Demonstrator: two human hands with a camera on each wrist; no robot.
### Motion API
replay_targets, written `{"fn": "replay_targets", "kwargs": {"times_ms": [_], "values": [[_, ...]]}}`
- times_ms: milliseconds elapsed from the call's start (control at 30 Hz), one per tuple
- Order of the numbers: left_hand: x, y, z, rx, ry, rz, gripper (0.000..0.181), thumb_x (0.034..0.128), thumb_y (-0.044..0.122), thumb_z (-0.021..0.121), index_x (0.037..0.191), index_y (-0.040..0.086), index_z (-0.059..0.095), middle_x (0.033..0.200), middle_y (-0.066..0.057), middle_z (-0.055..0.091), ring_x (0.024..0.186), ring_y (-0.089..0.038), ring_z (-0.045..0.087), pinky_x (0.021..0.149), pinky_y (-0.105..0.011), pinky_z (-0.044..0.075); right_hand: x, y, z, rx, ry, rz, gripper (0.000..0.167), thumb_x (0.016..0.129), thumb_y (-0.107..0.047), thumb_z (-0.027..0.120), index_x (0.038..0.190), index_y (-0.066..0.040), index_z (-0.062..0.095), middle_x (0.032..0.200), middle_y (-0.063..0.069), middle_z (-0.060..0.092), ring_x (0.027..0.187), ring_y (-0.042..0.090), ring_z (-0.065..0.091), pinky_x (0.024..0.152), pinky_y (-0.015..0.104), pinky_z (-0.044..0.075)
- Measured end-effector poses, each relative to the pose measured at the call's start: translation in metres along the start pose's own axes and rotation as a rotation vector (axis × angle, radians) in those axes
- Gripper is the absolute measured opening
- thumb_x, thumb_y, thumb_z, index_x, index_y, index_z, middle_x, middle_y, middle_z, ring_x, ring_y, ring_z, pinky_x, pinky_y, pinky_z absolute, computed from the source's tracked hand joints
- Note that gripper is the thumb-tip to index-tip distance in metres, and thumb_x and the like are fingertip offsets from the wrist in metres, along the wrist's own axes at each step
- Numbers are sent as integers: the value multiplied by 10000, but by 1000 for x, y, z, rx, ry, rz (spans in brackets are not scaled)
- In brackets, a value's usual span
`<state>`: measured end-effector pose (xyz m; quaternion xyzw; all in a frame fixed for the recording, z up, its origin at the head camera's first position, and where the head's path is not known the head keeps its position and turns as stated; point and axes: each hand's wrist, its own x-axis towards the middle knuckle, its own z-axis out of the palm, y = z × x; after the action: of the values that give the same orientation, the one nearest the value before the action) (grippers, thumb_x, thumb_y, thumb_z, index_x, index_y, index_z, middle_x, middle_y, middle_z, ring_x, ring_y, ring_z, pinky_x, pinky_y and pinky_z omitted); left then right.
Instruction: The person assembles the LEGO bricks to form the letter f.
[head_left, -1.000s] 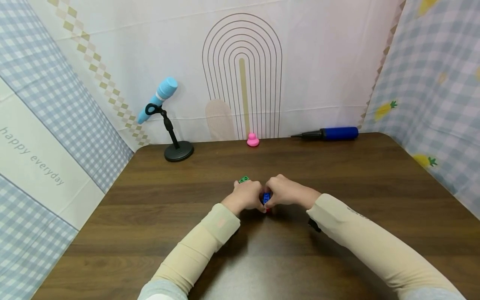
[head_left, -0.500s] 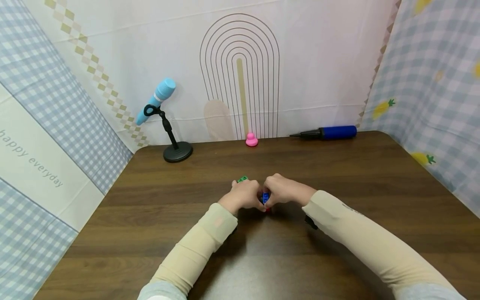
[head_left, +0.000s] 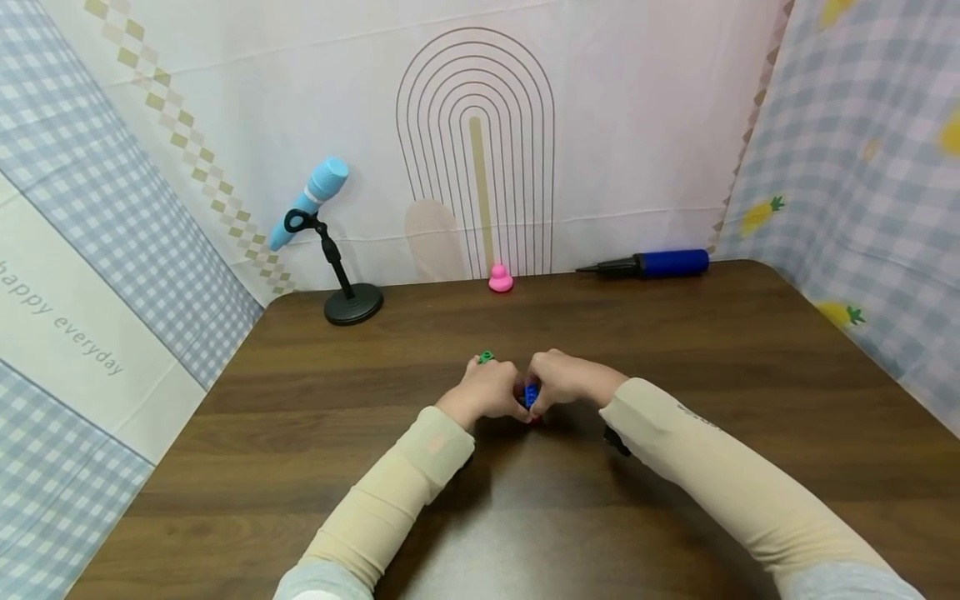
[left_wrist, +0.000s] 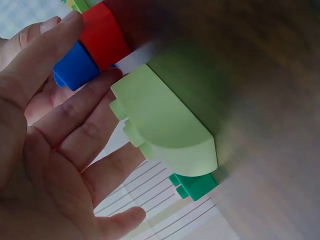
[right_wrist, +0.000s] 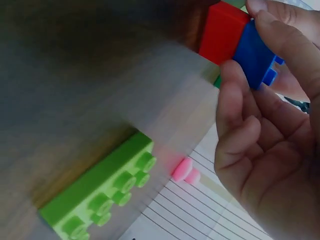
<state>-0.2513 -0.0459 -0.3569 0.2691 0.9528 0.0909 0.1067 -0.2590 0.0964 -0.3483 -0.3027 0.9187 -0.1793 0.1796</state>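
Observation:
A blue toy building brick (head_left: 532, 395) sits on a red brick (left_wrist: 105, 37), both between my hands at the middle of the table. My left hand (head_left: 489, 389) pinches the blue brick from the left with thumb and fingers. From the right, my right hand (head_left: 567, 380) grips the same blue brick, its fingertips near the seam with the red one (right_wrist: 224, 32). Beside my left fingers, in the left wrist view, stand a pale green brick (left_wrist: 162, 120) with a curved end and a darker green brick (left_wrist: 196, 186). My hands mostly hide them in the head view.
A long lime green brick (right_wrist: 100, 184) lies on the table by my right hand. Along the back stand a blue toy microphone (head_left: 318, 190) on a black stand (head_left: 353, 305), a pink duck-like toy (head_left: 500, 278) and a blue hand pump (head_left: 671, 263). Patterned cloth hangs behind.
Both hands stay around the blue and red bricks with almost no movement. The head view shifts slightly, and less of the green brick shows behind my left hand.

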Motion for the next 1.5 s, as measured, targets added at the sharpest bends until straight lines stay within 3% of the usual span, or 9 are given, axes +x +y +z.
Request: {"fn": "replay_targets", "kwargs": {"times_ms": [300,567,767,833,1100,1200,1300,1400,1500], "values": [[0,0,-1,2,0,-21,288,657,410,731,597,173,580,537,67,529,598,-105,489,925,-508,169,3,-3,-1,-19,-16,30,100,679,-136,727,675,-114,629,610,-38,563,541,92,444,490,222,375],[1,7,1,-18,-4,-4,268,668,377,732,614,173,568,543,63,499,600,-101,480,965,-496,112,-7,-1,-8,-18,-28,46,223,675,-229,751,769,-54,649,653,-16,566,569,109,467,514,245,395],[-1,10,0,-28,0,-7,319,670,380,730,892,163,658,634,114,531,689,-86,499,968,-496,99,-21,8,-24,-23,28,56,446,699,-203,729,1026,67,587,859,83,599,735,152,533,651,293,444],[-2,10,0,-26,6,-8,367,673,371,730,963,161,653,650,122,532,709,-79,504,970,-492,98,-24,12,-26,-27,35,65,410,709,-192,720,1015,51,597,892,96,601,765,161,534,672,299,442],[-4,14,-5,17,32,-5,286,670,383,729,864,184,660,621,123,532,718,-88,517,961,-484,131,-35,27,-28,-35,79,78,352,742,-173,684,1019,28,604,835,58,578,744,159,501,666,308,419],[-4,15,-6,51,32,-11,295,660,407,728,846,187,663,640,132,549,739,-96,533,912,-432,234,-36,31,-27,-27,89,92,356,758,-171,671,1041,29,593,853,63,574,756,160,499,673,311,420],[-3,17,-5,69,30,-19,314,662,412,725,858,174,669,679,119,568,734,-103,538,767,-346,364,-37,35,-26,-26,95,88,361,766,-177,665,1046,38,588,863,74,578,756,161,502,669,312,423],[-3,18,-5,51,28,-18,291,668,376,733,833,145,670,685,87,575,684,-100,530,607,-279,414,-38,38,-25,-34,109,83,349,768,-175,661,1036,38,593,869,77,584,764,162,509,675,314,426],[-3,19,-5,13,19,-18,261,673,328,742,802,116,662,665,65,567,638,-97,514,569,-249,420,-39,42,-25,-53,124,80,327,770,-153,652,1029,39,596,870,78,588,787,175,520,688,326,428]]}}
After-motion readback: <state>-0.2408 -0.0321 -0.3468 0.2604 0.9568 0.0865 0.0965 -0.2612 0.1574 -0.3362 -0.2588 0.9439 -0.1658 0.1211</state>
